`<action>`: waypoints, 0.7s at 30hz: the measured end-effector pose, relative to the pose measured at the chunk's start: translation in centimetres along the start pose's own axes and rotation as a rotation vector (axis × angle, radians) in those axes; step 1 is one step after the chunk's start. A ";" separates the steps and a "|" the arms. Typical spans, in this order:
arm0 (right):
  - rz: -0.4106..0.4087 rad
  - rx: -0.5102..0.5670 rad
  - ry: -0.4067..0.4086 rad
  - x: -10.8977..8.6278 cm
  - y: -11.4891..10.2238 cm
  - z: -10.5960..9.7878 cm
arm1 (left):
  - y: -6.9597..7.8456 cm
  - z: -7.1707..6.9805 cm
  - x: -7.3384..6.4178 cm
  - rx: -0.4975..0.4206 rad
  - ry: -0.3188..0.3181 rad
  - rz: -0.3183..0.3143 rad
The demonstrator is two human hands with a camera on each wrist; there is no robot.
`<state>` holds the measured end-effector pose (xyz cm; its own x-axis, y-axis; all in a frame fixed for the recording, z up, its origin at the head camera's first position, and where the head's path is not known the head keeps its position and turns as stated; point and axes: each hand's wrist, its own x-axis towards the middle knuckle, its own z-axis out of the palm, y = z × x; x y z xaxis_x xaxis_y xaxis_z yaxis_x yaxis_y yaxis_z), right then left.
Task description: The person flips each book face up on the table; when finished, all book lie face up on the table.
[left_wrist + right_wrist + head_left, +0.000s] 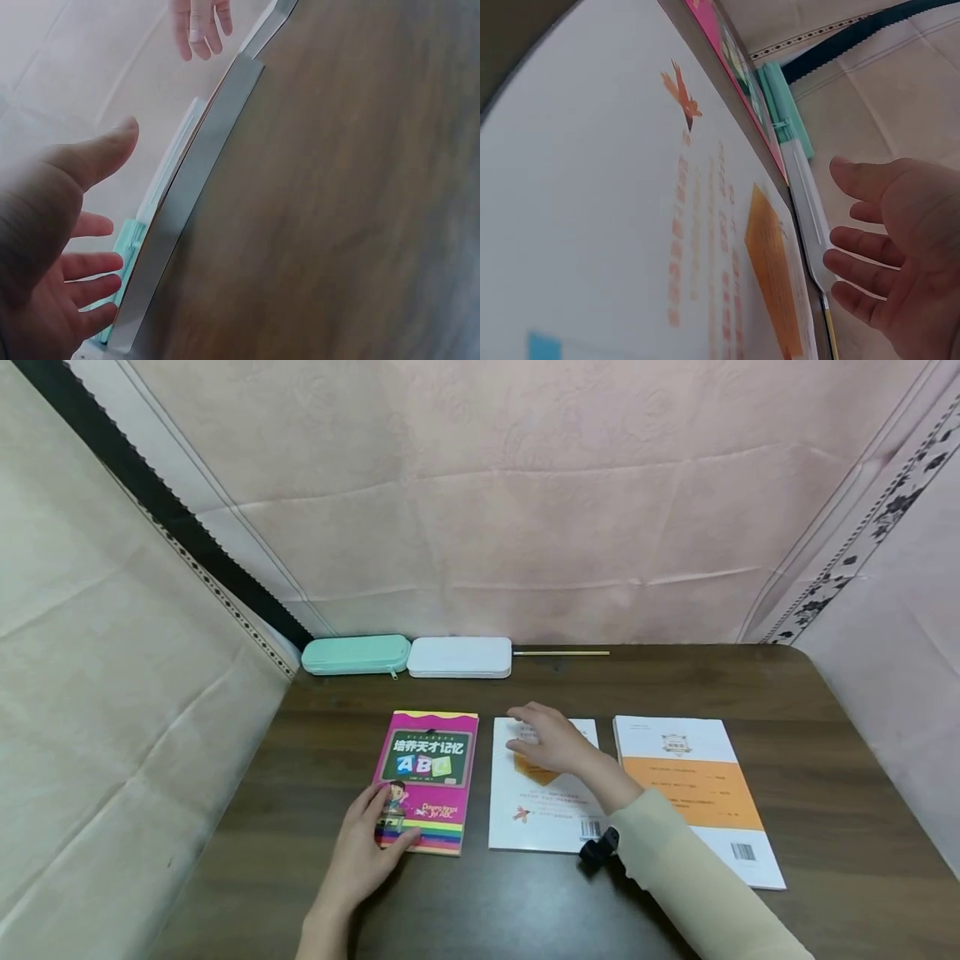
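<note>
A pale sleeve lies nearest the camera, slanting in from the lower right over the tabletop. At left, the left hand is at the lower left corner of a pink book; its grip is spread, thumb and fingers apart, holding nothing, and I cannot tell whether it touches the cover. That book's long side runs away from the person, and the left hand is the nearer one to it.

Next comes a white book, its long side also running away from the person. The right hand hovers over its far half, coming across from the right with fingers pointing left, so the grip crosses the long side rather than following it. Thumb and fingers are apart there too, clamped on nothing; most of the book lies nearer the person than the grip. Rightmost, beside the forearm, is an orange-banded book.
</note>
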<state>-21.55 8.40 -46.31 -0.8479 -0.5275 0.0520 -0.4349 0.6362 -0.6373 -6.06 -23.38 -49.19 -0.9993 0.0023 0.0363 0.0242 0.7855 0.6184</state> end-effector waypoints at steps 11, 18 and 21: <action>0.120 -0.020 0.063 -3.7 1.9 -1.9 | 2.1 1.5 0.6 -0.032 -0.023 0.026; 0.160 -0.070 0.115 -5.6 3.1 -2.6 | 3.0 2.1 1.2 -0.027 -0.064 0.029; 0.194 -0.074 0.127 -6.4 3.4 -2.8 | 3.6 2.4 1.4 -0.035 -0.073 0.044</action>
<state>-18.49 15.53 -46.63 -0.9471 -0.3194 0.0329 -0.2770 0.7609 -0.5867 -7.43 -19.04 -48.80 -0.9965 0.0830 0.0074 0.0682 0.7615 0.6445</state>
